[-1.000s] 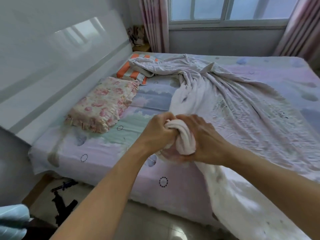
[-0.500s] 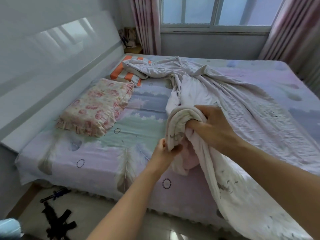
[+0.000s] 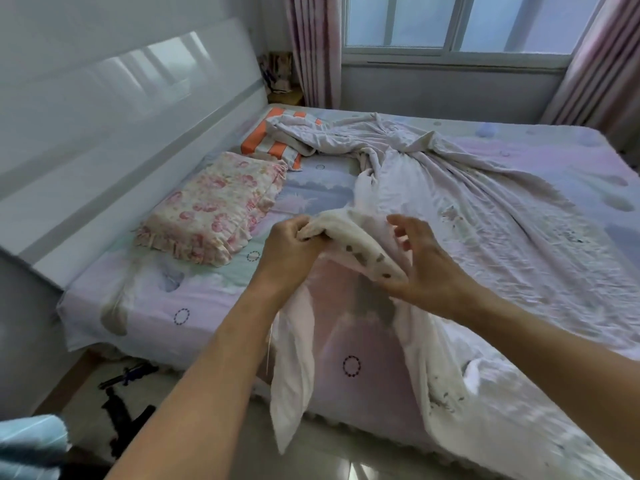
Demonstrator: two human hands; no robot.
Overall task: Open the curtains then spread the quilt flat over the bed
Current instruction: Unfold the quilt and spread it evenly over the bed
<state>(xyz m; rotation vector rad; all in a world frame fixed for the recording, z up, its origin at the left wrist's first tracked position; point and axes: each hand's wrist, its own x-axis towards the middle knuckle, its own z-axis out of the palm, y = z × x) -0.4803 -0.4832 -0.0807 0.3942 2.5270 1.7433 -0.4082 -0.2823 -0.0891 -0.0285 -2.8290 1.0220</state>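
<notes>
My left hand (image 3: 292,244) clutches the bunched edge of the white quilt (image 3: 467,220) over the bed (image 3: 207,299), while my right hand (image 3: 420,268), fingers spread loose, touches it by the thumb.

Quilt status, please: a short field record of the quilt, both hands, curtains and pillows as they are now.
curtains: left curtain and right curtain drawn to the window's sides
quilt: bunched and twisted across the bed, near end hanging over the edge
left hand: grips the quilt's raised edge
right hand: fingers spread, touching that edge
pillows: floral pillow bare; striped pillow partly under quilt
done: curtains open; quilt not yet flat
</notes>
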